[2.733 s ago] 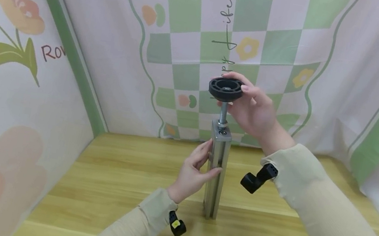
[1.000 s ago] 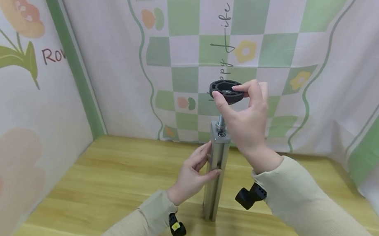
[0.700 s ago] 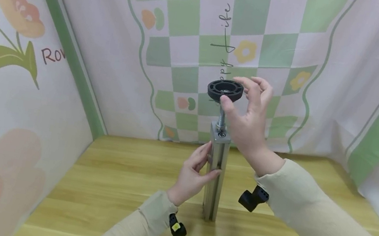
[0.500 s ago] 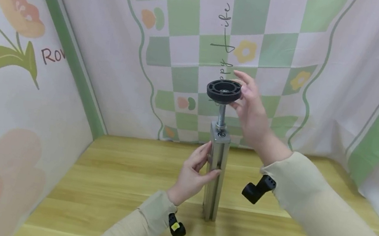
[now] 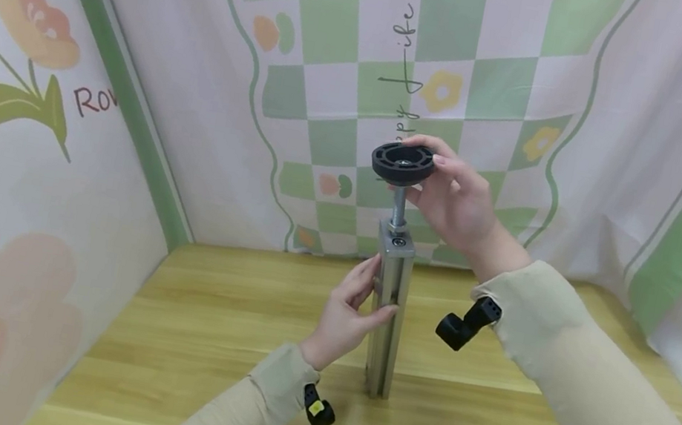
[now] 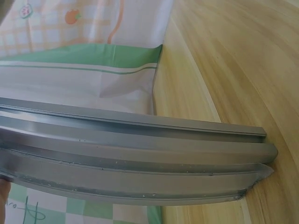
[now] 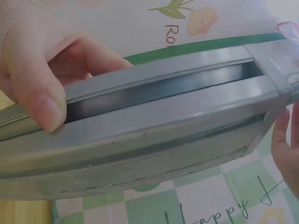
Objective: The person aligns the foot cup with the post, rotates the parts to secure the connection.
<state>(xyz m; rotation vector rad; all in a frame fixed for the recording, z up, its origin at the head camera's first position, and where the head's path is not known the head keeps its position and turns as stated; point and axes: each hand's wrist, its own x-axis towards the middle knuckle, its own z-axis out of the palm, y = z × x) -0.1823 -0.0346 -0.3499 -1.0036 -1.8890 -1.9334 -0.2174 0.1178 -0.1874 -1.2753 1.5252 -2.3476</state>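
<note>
An aluminium extrusion profile stands upright on the wooden table, with a metal end plate on top. A threaded rod rises from that plate and carries a black round levelling foot, hollow side up. My left hand grips the profile around its middle, thumb on the near side; the right wrist view shows the thumb pressed over the slot. Up at the foot, my right hand holds the rim from the right, fingers behind and below it. The left wrist view shows the profile's lower end at the table.
The wooden table extends around the profile's base. Behind it hangs a curtain with green checks and flowers, and a floral curtain borders the left side. Each sleeve bears a small black camera mount.
My right hand swung from the foot's near edge, thumb in front, round to its right and back, and now grips the rim again. The left hand and profile stay put.
</note>
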